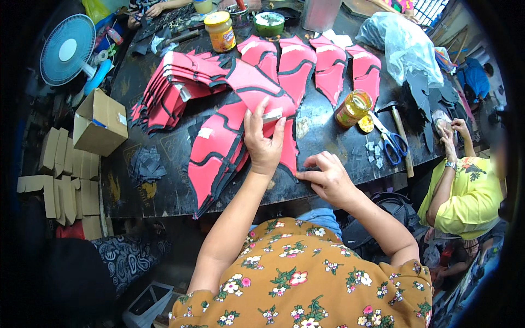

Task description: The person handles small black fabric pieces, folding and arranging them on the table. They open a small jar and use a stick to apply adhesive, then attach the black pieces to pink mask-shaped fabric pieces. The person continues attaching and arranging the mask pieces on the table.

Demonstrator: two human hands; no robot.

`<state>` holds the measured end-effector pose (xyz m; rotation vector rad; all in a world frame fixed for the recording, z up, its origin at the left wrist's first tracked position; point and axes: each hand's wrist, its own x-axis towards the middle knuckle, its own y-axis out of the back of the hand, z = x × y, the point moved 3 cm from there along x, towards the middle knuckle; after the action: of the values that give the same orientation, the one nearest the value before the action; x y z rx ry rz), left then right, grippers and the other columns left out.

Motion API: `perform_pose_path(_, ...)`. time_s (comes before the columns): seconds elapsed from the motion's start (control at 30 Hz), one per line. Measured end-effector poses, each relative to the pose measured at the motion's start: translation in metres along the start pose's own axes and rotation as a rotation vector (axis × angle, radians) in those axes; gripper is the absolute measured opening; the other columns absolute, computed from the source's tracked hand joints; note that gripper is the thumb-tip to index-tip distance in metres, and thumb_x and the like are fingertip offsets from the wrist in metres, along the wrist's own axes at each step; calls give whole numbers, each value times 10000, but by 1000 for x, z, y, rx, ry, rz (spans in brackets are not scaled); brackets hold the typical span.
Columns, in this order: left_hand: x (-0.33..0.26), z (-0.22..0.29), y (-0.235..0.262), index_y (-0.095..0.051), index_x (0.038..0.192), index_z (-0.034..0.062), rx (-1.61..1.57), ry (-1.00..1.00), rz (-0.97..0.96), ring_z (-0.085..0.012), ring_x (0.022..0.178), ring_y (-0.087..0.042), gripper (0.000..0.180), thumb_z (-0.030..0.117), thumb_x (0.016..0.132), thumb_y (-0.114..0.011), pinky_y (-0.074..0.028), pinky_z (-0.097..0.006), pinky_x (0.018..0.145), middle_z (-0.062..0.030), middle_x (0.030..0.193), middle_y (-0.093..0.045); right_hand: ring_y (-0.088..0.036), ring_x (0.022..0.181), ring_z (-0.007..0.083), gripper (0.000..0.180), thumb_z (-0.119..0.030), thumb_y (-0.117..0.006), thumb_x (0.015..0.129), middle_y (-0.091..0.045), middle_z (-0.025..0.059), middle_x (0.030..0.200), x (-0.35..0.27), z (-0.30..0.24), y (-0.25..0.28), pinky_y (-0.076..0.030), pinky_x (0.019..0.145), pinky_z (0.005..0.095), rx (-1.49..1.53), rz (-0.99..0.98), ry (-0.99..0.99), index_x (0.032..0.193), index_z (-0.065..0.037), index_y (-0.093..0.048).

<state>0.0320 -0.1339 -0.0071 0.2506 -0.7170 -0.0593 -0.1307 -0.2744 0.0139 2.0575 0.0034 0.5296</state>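
Note:
My left hand [264, 141] is closed on a pink cut piece with black edging [252, 86], its fingers by a small whitish patch. My right hand [331, 178] pinches the lower tip of that same piece near the table's front edge. Beneath and left of it lie more pink pieces [214, 156], overlapping in a pile. A larger stack of pink pieces [186, 71] stands farther left. Several single pink pieces [297, 59] are laid in a row beyond my hands. Right of them is an open glass jar [353, 109] with yellowish contents.
Blue-handled scissors [391, 144], a hammer [402, 136] and small grey squares [374, 154] lie to the right. Dark patches [146, 165] and a cardboard box [100, 121] are at the left, below a fan [66, 50]. A person in yellow [465, 186] works at the right.

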Motion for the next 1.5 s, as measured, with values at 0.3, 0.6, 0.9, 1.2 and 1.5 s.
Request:
perform_pose_path(0.3, 54, 81, 10, -488, 1618, 34, -147, -295, -148, -437, 1319, -613, 718, 144, 981, -800, -459, -499, 1180, -214, 1537, -606, -654, 1288, 203, 1043, 74, -709, 955, -652, 154, 1424, 96, 33, 95, -526, 1116, 398, 959, 291, -198, 1784, -131, -109)
perform_pose_path(0.6, 106, 33, 123, -571, 1532, 8, 316, 19, -220, -364, 1278, -666, 748, 243, 900, -894, -528, -453, 1098, -208, 1448, -642, -695, 1245, 239, 991, 61, -714, 990, -703, 185, 1350, 183, 201, 181, -564, 1068, 367, 934, 446, -102, 1775, -156, -148)
perform_pose_path(0.9, 51, 1, 139, -630, 1436, -53, 686, 263, -473, -383, 1102, -740, 956, 525, 746, -954, -577, -472, 1001, -220, 1181, -758, -684, 1285, 350, 968, -143, -873, 879, -660, 265, 1431, 106, 257, 161, -542, 1105, 439, -157, 444, -568, 1711, -168, -379)
perform_pose_path(1.2, 70, 45, 150, -664, 1438, 54, 546, 77, -249, -308, 1021, -716, 771, 199, 738, -954, -580, -422, 953, -166, 1252, -711, -546, 1418, 352, 554, -487, -983, 664, -646, 94, 1487, 43, 86, 163, -422, 1149, 533, -497, 96, -195, 1101, -166, -869)
perform_pose_path(1.5, 19, 89, 108, -716, 1346, 90, 37, 117, -753, -311, 1009, -688, 722, 381, 739, -975, -560, -422, 915, -134, 1097, -619, -585, 1346, 326, 461, -467, -970, 696, -685, 70, 1414, 55, 91, 142, -452, 1083, 513, -518, 101, -214, 1002, -141, -859)
